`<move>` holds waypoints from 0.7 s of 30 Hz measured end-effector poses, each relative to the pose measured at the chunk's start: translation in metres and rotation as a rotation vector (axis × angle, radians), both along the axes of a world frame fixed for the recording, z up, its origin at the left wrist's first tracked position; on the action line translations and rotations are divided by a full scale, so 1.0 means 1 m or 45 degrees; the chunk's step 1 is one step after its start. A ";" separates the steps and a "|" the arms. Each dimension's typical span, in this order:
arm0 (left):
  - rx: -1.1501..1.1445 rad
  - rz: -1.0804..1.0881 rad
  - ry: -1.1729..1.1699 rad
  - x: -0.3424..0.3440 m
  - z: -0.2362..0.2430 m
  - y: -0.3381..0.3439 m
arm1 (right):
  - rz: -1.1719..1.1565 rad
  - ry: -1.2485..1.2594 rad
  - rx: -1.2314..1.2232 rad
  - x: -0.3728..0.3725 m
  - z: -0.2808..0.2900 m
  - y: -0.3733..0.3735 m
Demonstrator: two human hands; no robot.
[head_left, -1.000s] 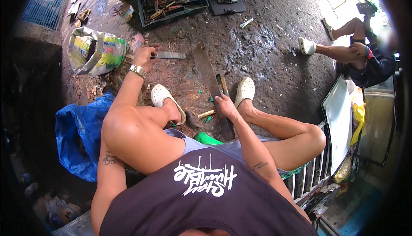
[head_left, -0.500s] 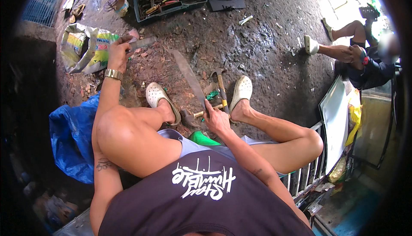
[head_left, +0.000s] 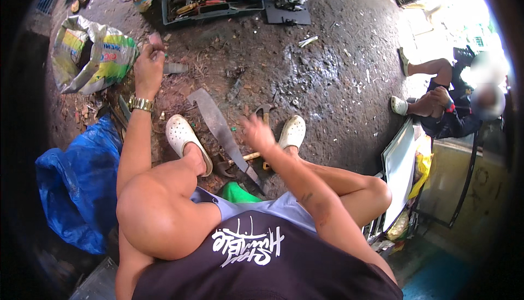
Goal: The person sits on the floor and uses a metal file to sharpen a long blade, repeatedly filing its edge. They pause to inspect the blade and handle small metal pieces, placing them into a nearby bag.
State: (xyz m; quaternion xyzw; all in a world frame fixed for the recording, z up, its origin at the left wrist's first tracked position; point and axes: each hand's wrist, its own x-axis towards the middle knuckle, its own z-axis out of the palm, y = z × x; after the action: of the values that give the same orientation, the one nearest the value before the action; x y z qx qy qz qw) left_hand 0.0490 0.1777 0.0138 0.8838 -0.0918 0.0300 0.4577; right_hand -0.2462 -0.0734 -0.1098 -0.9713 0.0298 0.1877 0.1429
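Blue sheet (head_left: 79,185): crumpled, beside the left thigh.
Printed sack (head_left: 117,54): on the floor (head_left: 349,43), beyond the sheet, mouth open.
Left grip (head_left: 148,75): just right of the sack, fingers curled. The short blade (head_left: 176,68) shows at the hand's right side; I cannot tell whether the grip has hold of it.
Left clog (head_left: 183,133): white, left of the long blade.
Toolbox (head_left: 215,16): open at the far side, hand tools inside.
Long blade (head_left: 218,124): slants between the feet, broad end far and left, across one hammer (head_left: 251,156). I read no hand contact.
Green item (head_left: 238,193): close to the blade's near end.
Right grip (head_left: 257,133): motion-blurred, fingers extended and apart, nothing visible in hold; to the right of the long blade.
Second hammer (head_left: 266,115): partly hidden from me behind the right hand.
Black plate (head_left: 273,13): right of the toolbox, metal part on top.
Right clog (head_left: 293,131): white, right of the second hammer.
White panel (head_left: 398,147): stands right of the right knee.
Seated person (head_left: 458,119): far right, dark clothing.
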 end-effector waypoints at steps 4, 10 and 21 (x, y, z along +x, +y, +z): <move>-0.182 0.028 0.163 0.000 0.008 -0.005 | 0.063 -0.037 -0.081 0.123 -0.006 -0.058; -0.207 -0.062 0.247 -0.029 0.025 -0.023 | 0.342 -0.006 -0.051 0.183 -0.033 -0.062; -0.511 -0.017 0.314 -0.049 0.028 0.015 | -0.248 -0.183 0.525 0.151 -0.033 -0.085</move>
State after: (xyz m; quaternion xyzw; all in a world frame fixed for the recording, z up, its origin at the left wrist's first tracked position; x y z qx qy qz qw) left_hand 0.0003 0.1929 0.0414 0.7714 -0.0333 -0.0635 0.6323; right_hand -0.0947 -0.1581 -0.1433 -0.9250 0.0742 0.1055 0.3573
